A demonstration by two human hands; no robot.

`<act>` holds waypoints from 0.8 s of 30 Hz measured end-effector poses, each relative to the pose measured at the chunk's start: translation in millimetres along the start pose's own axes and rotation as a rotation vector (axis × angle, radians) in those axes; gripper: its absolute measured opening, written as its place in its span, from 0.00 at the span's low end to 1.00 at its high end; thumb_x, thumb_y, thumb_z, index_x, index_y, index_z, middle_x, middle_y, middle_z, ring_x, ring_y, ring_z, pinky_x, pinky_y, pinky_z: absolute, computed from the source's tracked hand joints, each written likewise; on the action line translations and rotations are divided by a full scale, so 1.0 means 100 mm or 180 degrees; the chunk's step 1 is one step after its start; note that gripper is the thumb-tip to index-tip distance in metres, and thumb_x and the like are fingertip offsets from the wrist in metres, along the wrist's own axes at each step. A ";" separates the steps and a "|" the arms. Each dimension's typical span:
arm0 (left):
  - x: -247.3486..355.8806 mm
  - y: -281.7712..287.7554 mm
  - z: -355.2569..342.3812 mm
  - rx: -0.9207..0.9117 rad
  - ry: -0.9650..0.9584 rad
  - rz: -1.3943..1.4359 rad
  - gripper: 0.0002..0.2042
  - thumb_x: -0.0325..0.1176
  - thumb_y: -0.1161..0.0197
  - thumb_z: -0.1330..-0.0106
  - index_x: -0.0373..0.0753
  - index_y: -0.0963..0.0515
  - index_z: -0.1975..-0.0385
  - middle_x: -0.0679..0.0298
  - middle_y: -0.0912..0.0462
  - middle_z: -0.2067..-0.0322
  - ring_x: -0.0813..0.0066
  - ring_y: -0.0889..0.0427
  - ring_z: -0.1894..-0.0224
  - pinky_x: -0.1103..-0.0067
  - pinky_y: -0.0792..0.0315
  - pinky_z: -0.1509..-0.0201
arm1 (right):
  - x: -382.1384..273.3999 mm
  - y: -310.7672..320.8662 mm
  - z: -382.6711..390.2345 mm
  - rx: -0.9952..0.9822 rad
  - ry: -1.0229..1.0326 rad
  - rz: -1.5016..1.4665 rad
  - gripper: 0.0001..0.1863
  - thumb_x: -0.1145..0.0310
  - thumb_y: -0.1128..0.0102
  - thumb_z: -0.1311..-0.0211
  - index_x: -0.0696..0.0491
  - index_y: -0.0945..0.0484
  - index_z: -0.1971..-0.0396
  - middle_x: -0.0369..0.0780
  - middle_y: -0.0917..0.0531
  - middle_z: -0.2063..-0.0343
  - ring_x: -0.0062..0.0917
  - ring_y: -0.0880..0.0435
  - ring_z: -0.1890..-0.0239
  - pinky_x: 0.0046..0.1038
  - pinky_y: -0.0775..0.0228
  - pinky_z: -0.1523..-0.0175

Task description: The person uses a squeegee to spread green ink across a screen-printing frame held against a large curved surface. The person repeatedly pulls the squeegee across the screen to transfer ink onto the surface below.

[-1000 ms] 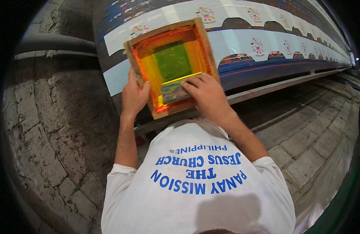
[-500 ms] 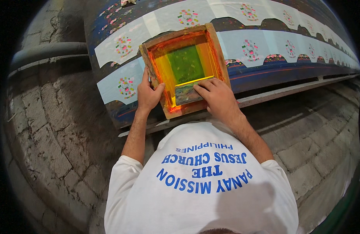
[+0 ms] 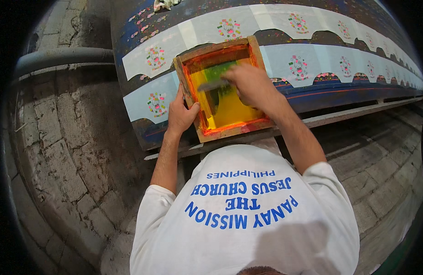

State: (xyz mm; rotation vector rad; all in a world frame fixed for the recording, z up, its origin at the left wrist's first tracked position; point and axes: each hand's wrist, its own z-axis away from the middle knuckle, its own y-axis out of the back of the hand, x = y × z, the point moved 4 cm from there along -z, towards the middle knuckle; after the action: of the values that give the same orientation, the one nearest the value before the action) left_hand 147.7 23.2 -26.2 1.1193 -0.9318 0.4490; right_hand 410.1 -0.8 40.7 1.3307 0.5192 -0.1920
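A wooden-framed printing screen (image 3: 234,132) lies tilted on the table over a row of pale cut fabric pieces (image 3: 133,112). Orange-red ink stains its inner edges, and its mesh (image 3: 234,110) shows yellow with a green area toward the far side. My left hand (image 3: 182,114) is closed on the frame's left side, thumb on top. Inside the frame, my right hand (image 3: 252,85) grips a squeegee (image 3: 212,85), raised over the mesh and smeared by motion. Part of the green area is hidden behind that hand and the squeegee.
Two rows of fabric pieces with colourful round prints run along the long dark-blue table (image 3: 307,100). A metal rail (image 3: 321,118) follows its near edge. A crumpled cloth (image 3: 164,4) sits at the far edge. On the left, a thick pipe (image 3: 74,56) crosses above the paved floor (image 3: 65,160).
My right hand has carried the squeegee from the frame's near side toward the far side and turned it. My left hand still holds the frame. The whole view has shifted slightly.
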 end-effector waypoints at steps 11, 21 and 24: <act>-0.14 -0.02 0.05 -0.0102 0.0205 -0.0213 0.49 0.40 0.31 0.35 0.25 0.45 0.16 0.46 0.08 0.68 0.50 0.06 0.68 0.63 0.12 0.59 | -0.25 -0.28 0.45 0.0123 -0.0018 -0.0045 0.30 0.85 0.35 0.41 0.50 0.12 0.38 0.44 0.11 0.43 0.44 0.14 0.38 0.42 0.19 0.33; -0.14 0.01 0.03 -0.0193 0.0186 -0.0496 0.51 0.45 0.32 0.33 0.23 0.48 0.16 0.48 0.13 0.78 0.45 0.10 0.75 0.56 0.15 0.65 | -0.09 0.13 0.00 -0.0299 -0.0275 -0.0330 0.25 0.84 0.35 0.36 0.51 0.11 0.39 0.46 0.09 0.45 0.44 0.11 0.42 0.42 0.18 0.34; -0.07 0.06 0.01 -0.0365 0.0361 -0.0681 0.51 0.46 0.32 0.33 0.22 0.49 0.16 0.48 0.14 0.79 0.45 0.11 0.76 0.56 0.16 0.67 | 0.13 0.13 -0.30 0.0276 -0.0127 -0.0143 0.28 0.85 0.35 0.41 0.51 0.11 0.40 0.45 0.09 0.46 0.45 0.12 0.40 0.44 0.18 0.35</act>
State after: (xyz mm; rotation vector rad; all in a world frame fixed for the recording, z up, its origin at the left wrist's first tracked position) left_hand 139.2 26.1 -28.0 1.0644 -0.7206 0.2775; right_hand 419.0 33.2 42.0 1.3973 0.5121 -0.2804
